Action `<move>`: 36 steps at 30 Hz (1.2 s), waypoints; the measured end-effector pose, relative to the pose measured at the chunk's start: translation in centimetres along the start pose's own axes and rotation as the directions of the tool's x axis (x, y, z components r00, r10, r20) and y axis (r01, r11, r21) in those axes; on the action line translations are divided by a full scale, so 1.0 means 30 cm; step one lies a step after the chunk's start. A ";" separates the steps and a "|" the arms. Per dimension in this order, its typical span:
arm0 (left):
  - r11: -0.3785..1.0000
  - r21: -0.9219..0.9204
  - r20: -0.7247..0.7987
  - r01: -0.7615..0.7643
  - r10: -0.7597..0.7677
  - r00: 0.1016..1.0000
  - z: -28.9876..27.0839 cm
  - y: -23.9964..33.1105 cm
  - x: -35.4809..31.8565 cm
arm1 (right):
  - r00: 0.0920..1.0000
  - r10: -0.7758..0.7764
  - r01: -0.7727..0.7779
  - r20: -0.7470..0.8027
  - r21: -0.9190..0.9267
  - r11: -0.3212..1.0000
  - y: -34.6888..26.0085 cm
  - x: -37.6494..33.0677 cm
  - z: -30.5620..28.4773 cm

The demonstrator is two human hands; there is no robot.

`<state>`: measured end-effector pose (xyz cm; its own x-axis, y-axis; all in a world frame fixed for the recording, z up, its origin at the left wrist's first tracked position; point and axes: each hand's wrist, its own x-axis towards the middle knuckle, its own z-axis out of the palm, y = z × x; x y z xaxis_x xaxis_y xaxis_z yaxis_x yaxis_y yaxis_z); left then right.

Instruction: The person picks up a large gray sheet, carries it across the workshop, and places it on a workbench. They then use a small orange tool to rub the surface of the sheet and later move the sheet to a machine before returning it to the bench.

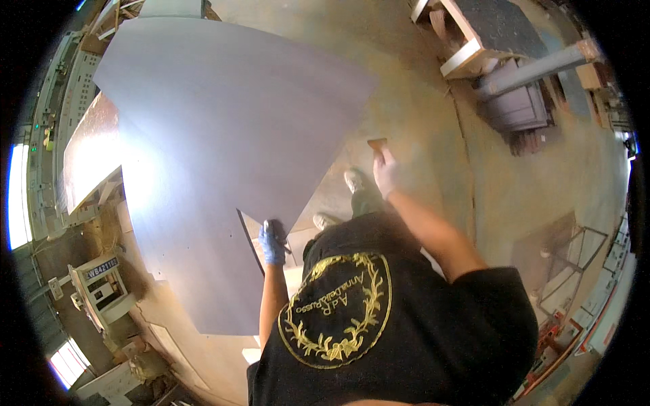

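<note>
Black shirt [440, 318], brown pad [377, 143] in right fingers [387, 155]

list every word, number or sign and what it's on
Black short-sleeved shirt: gold lettering inside a gold wreath emblem, wording withheld.
Boxy beige machine at left: pale characters on a dark rectangular plate, not copied here.
Long pale-green machine, far left: marks too small to read.

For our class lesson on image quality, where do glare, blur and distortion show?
All head view: glare whitens the grey panel along its left; the window by the left rim is blown out; the right hand looks smeared, perhaps by motion; fisheye bending grows toward the round rim, with black corners.
</note>
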<state>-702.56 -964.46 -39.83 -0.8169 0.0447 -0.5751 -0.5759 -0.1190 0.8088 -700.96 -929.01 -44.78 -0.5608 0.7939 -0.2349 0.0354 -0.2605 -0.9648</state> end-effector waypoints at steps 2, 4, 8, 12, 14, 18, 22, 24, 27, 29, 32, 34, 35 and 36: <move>0.999 0.034 -0.002 -0.033 0.033 0.999 0.040 0.023 -0.005 | 0.997 -0.074 0.071 0.015 0.151 0.986 -0.022 0.020 0.016; 0.999 -0.034 0.009 0.009 -0.008 1.000 -0.014 -0.010 0.017 | 0.922 -0.381 0.387 0.072 -0.248 0.888 -0.156 -0.023 0.151; 0.996 -0.091 0.064 0.016 -0.010 0.998 -0.007 0.003 0.017 | 0.939 -0.344 0.308 0.009 -0.469 0.827 -0.088 -0.042 0.183; 1.000 -0.017 -0.097 0.016 -0.018 0.995 0.022 -0.001 0.008 | 0.996 -0.086 0.083 0.004 -0.299 0.951 -0.001 -0.073 -0.012; 0.998 -0.054 0.102 -0.026 0.031 0.994 0.005 -0.005 0.025 | 0.904 -0.427 0.403 -0.020 -0.294 0.867 0.144 0.033 -0.003; 0.999 0.027 0.050 0.024 -0.025 0.998 0.049 0.047 -0.018 | 0.930 -0.354 0.360 0.101 -0.447 0.819 -0.251 -0.031 0.149; 0.997 -0.078 0.016 0.004 -0.002 1.000 0.000 -0.022 0.000 | 0.987 -0.162 0.148 0.018 -0.511 0.847 0.202 0.030 -0.091; 0.997 -0.065 0.006 -0.049 0.050 0.999 0.016 0.018 -0.008 | 0.834 -0.492 0.539 0.249 -0.561 0.629 0.206 0.034 -0.250; 0.989 -0.143 -0.146 -0.029 0.007 0.989 0.013 0.056 -0.060 | 0.965 0.074 0.060 0.252 -0.485 0.873 -0.258 0.028 -0.192; 0.987 -0.125 -0.203 -0.097 0.070 0.977 -0.055 0.014 -0.072 | 0.868 0.084 0.126 0.490 -0.381 0.916 -0.401 0.115 -0.194; 0.996 -0.029 -0.486 0.090 -0.092 0.869 -0.028 0.020 -0.109 | 0.655 0.060 0.405 0.753 -0.418 0.813 -0.553 0.189 -0.121; 0.977 -0.077 -0.505 0.201 -0.212 0.837 -0.073 -0.020 -0.112 | 0.397 -0.015 0.715 0.918 -0.299 0.632 -0.596 0.218 -0.030; 0.976 -0.071 -0.519 0.207 -0.213 0.828 -0.075 -0.024 -0.134 | 0.281 0.023 0.808 0.959 -0.250 0.534 -0.626 0.226 0.015; 0.977 -0.062 -0.529 0.203 -0.204 0.824 -0.066 -0.009 -0.150 | 0.239 0.178 0.849 0.955 -0.294 0.440 -0.687 0.226 0.075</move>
<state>-698.66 -966.58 -37.71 -0.5380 -0.4634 -0.7041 -0.7265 -0.1687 0.6661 -707.35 -919.48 -26.22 -0.9172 -0.3814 -0.1147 -0.2173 0.7207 -0.6583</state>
